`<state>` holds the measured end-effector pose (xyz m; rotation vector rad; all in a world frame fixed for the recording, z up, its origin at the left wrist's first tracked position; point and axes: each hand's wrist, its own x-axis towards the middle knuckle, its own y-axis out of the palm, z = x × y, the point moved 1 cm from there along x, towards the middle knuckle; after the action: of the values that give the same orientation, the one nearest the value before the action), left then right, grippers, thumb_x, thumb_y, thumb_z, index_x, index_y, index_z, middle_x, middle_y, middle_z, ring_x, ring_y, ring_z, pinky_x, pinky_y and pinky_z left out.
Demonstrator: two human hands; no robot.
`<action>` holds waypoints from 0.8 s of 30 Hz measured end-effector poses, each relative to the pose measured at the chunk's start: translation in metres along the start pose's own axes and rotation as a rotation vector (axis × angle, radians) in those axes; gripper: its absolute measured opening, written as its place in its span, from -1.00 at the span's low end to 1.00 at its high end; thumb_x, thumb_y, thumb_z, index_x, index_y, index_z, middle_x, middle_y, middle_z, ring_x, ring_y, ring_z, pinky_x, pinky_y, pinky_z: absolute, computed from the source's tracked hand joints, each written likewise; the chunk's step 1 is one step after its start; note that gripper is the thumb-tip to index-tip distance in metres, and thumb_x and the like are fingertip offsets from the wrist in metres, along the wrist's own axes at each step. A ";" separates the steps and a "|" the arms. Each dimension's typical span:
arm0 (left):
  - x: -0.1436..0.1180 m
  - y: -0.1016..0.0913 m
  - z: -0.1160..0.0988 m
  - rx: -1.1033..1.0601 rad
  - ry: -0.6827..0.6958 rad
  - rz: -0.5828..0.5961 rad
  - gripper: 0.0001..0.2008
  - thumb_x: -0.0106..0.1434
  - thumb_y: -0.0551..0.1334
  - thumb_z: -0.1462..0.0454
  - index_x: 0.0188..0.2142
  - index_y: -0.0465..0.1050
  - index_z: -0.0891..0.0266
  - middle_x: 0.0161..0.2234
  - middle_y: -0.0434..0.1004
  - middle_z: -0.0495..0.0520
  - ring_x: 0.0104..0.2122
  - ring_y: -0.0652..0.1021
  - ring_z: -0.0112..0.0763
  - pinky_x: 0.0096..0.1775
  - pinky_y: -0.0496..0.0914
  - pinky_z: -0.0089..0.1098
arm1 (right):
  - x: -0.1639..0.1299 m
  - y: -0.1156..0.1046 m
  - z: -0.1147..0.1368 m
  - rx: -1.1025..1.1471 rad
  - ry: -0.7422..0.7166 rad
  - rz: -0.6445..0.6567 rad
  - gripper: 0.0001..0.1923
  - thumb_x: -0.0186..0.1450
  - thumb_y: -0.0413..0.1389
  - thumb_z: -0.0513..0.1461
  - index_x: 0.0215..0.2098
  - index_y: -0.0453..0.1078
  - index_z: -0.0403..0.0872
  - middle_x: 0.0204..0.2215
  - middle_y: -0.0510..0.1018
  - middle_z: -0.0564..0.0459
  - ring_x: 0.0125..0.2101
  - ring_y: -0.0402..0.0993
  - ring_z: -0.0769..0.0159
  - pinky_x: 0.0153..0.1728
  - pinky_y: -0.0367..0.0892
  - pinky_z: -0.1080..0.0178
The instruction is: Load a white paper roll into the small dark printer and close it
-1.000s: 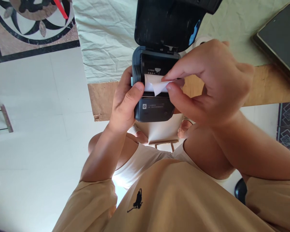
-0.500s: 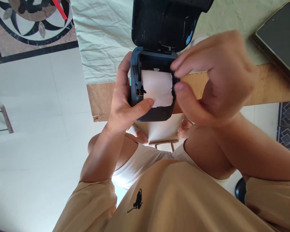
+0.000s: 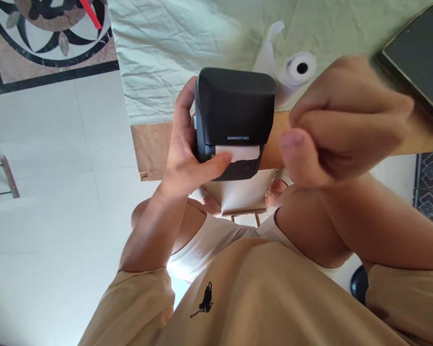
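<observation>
A dark label printer (image 3: 235, 108), marked NIIMBOT, is held over the table's front edge with its lid down. My left hand (image 3: 185, 161) grips it from the left side, fingers behind the casing. The left thumb presses on a strip of white paper (image 3: 246, 153) that sticks out from under the lid's front edge. To the right of the printer, apart from it, is my right hand (image 3: 341, 125), its fingers curled in and nothing visible in them. The paper roll inside the printer is hidden by the lid.
A white paper roll (image 3: 300, 70) stands on the pale green cloth (image 3: 159, 57) behind the printer, a loose paper strip (image 3: 269, 50) beside it. At the far right lies a dark phone or tablet (image 3: 418, 57). The table's wooden edge (image 3: 151, 146) runs along the front.
The printer's lid, raised before, has come down over the paper roll. My right hand has moved right, away from the printer, and its fingers have curled. The left hand stays put.
</observation>
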<state>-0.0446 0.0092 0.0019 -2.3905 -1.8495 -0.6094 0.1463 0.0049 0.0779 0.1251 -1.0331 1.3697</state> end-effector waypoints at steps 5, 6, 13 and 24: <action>0.000 0.000 -0.002 -0.094 0.082 0.099 -0.12 -0.13 0.45 0.12 0.20 0.21 -0.14 -0.07 0.46 -0.02 -0.16 0.54 -0.27 -0.16 0.47 -0.25 | -0.005 -0.002 0.011 -0.062 -0.122 0.180 -0.51 0.25 0.01 -0.27 -0.77 -0.06 -0.16 -0.77 -0.06 0.14 -0.67 -0.20 0.56 -0.63 -0.28 0.28; 0.000 0.001 -0.004 -0.114 0.079 0.112 -0.14 -0.10 0.44 0.10 0.21 0.20 -0.14 -0.03 0.45 -0.02 -0.14 0.54 -0.26 -0.15 0.47 -0.24 | -0.005 -0.002 0.011 -0.075 -0.086 0.203 -0.48 0.26 0.02 -0.25 -0.79 -0.08 -0.17 -0.80 -0.08 0.15 -0.68 -0.21 0.58 -0.65 -0.29 0.29; -0.007 0.011 -0.022 -0.049 -0.097 -0.051 -0.48 0.11 0.29 0.00 0.07 0.33 -0.05 -0.10 0.50 0.06 -0.14 0.55 -0.16 -0.15 0.46 -0.19 | -0.009 0.004 -0.001 -0.084 0.219 0.383 -0.32 0.32 -0.02 0.02 -0.86 0.02 -0.13 -0.92 0.01 0.17 -0.80 -0.18 0.62 -0.72 -0.22 0.35; -0.005 0.023 -0.045 -0.031 -0.287 -0.090 -0.75 0.21 0.24 0.03 -0.19 0.44 0.07 -0.28 0.54 0.11 -0.22 0.60 -0.13 -0.33 0.44 -0.26 | -0.004 -0.001 0.001 -0.179 0.370 0.620 -0.25 0.27 -0.19 0.25 -0.82 -0.04 -0.10 -0.86 -0.01 0.11 -0.73 -0.19 0.60 -0.69 -0.17 0.33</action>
<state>-0.0358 -0.0149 0.0465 -2.5401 -2.0787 -0.3143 0.1474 0.0008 0.0762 -0.6076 -0.9038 1.7560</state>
